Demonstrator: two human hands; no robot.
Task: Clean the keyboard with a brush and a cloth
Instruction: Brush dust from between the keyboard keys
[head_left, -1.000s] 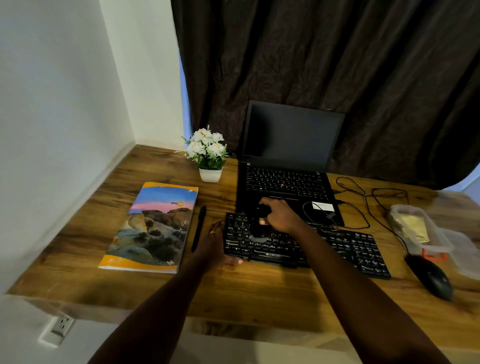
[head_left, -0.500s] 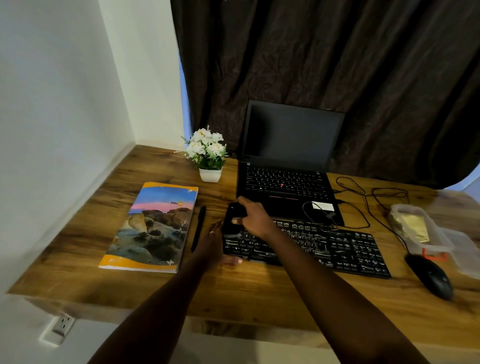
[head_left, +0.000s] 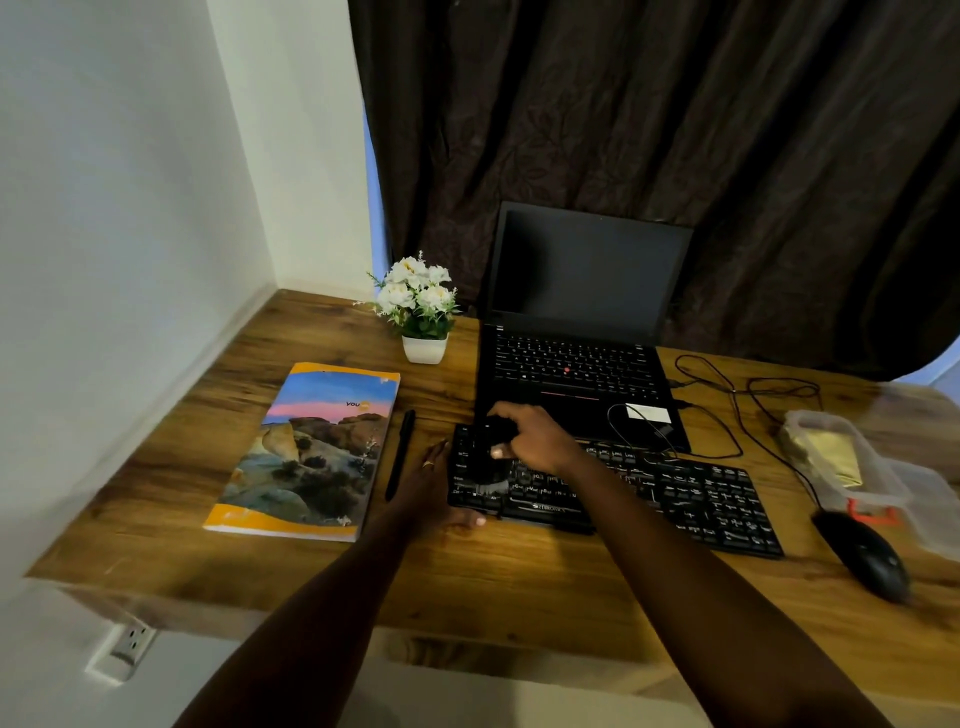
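The left hand (head_left: 431, 493) lies flat on the bench (head_left: 467, 582) where it lay half a second ago, fingers straight against the left end of the keyboard (head_left: 675, 493), thumb along its front edge; the right hand (head_left: 537, 441) grips the black brush (head_left: 485, 457), fingers curled round its handle; the blurred bristles touch the near rows of the left-hand keys, having come nearer and a little rightward from the keyboard's far left corner; just left of the keyboard lies a pen (head_left: 399, 454), then a book (head_left: 311, 452); the mouse (head_left: 867, 558) sits well to the right; behind the keyboard stands the open laptop (head_left: 571, 364), unmoved.
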